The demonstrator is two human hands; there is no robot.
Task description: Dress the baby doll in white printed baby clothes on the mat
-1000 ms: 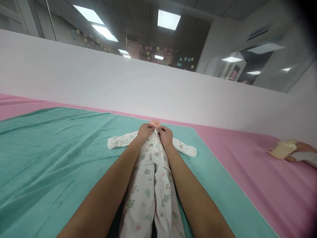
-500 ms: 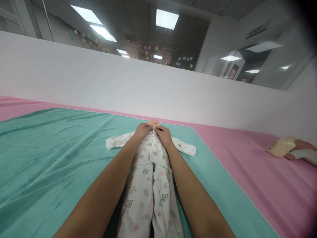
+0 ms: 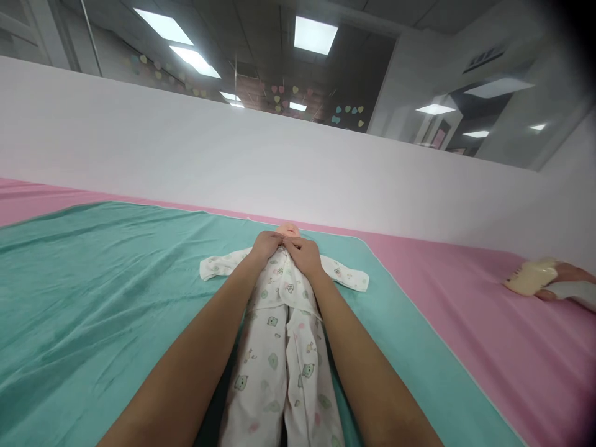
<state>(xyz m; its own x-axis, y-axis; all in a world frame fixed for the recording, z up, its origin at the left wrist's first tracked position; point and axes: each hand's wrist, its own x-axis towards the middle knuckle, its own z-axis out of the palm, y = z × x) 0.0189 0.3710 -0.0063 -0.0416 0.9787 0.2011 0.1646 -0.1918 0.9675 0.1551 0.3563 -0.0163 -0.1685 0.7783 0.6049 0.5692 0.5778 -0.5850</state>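
Observation:
A baby doll [image 3: 289, 228] lies on its back, its head partly hidden behind my hands. It is dressed in a white printed baby shirt [image 3: 279, 287], sleeves spread to both sides, and matching trousers [image 3: 265, 372]. My left hand [image 3: 267, 244] is closed, its fingertips pinching the shirt at the neckline. Right beside it, my right hand [image 3: 302, 251] pinches the same neckline from the other side, so the fingertips nearly meet. Whatever small fastening may be between the fingers is covered.
A green sheet [image 3: 116, 298] lies under the doll over a pink cover [image 3: 447, 279]. At the far right another person's hand or a doll's limb, too unclear to tell, is by a pale yellow object [image 3: 531, 276]. A white wall [image 3: 261, 161] rises behind.
My right hand has shifted slightly left towards my left hand at the neckline. The small white bit between the fingertips is now covered.

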